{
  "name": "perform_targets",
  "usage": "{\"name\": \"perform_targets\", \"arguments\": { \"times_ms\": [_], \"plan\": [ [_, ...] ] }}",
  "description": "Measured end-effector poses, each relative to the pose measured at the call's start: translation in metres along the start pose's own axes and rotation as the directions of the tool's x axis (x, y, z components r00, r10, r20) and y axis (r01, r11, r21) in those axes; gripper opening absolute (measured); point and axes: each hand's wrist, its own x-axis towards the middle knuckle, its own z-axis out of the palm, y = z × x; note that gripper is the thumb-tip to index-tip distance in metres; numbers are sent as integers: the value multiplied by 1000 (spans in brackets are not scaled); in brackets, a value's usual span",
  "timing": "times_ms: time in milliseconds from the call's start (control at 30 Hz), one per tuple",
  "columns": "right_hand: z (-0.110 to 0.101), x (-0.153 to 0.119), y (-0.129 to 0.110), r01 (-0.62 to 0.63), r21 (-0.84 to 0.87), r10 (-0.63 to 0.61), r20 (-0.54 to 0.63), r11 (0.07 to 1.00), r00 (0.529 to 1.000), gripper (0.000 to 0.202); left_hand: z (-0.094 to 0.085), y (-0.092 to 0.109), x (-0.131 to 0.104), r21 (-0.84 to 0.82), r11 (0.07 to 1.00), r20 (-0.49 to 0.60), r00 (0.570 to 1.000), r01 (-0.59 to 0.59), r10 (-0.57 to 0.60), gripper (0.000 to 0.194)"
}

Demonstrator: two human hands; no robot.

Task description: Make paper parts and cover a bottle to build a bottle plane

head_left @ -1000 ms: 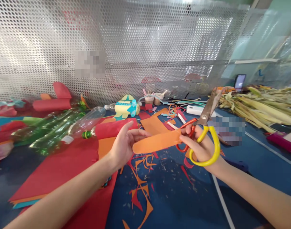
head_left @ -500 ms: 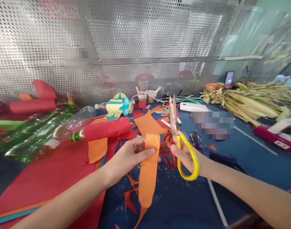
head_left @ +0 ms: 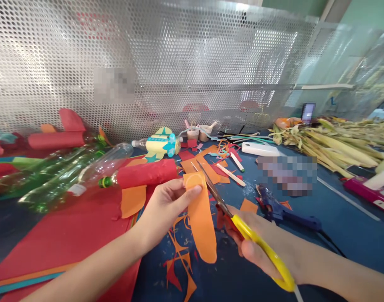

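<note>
Between thumb and fingers, my left hand (head_left: 168, 205) pinches the upper end of a long orange strip (head_left: 202, 226) with a rounded lower end. A circle is marked near its top. My right hand (head_left: 257, 239) is closed round scissors (head_left: 267, 247) with a yellow handle; the other handle loop is mostly hidden behind the fingers. The slightly parted blades point up and left, close to the strip's top right edge. Orange and red scraps (head_left: 179, 268) lie below the strip.
Red sheets (head_left: 62, 239) cover the left. Behind are a red-wrapped bottle (head_left: 147, 173), green bottles (head_left: 62, 180) and a yellow-and-blue bottle (head_left: 162, 144). At right lie a blue glue gun (head_left: 286, 214), dry husks (head_left: 336, 142) and a purple power strip (head_left: 364, 195). A perforated metal panel (head_left: 194, 63) stands behind.
The scissors have tilted left, bringing their blades near the strip's top, and my right hand has turned and lowered. The strip's lower end has swung right. The view has shifted slightly.
</note>
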Motion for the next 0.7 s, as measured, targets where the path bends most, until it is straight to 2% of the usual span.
{"name": "perform_targets", "arguments": {
  "times_ms": [100,167,367,533,700],
  "plan": [
    [-5,-1,-8,-6,-9,7,123,1000,992,71,1,2,-3,25,1000,-10,1000,-9,10,18],
    [-8,-4,-12,-29,-23,32,143,999,989,71,0,3,-4,49,999,-19,1000,-11,12,19],
    [-9,-6,-14,-24,-63,31,120,998,992,75,-1,5,-4,151,988,-80,996,-22,34,24],
    [-8,-7,-10,-41,-193,65,119,980,991,75,-1,8,-3,188,980,-45,996,-66,76,20],
    [-7,-7,-5,-26,-231,50,100,973,994,75,0,10,-4,242,968,-50,995,-71,86,19]
  ]
}}
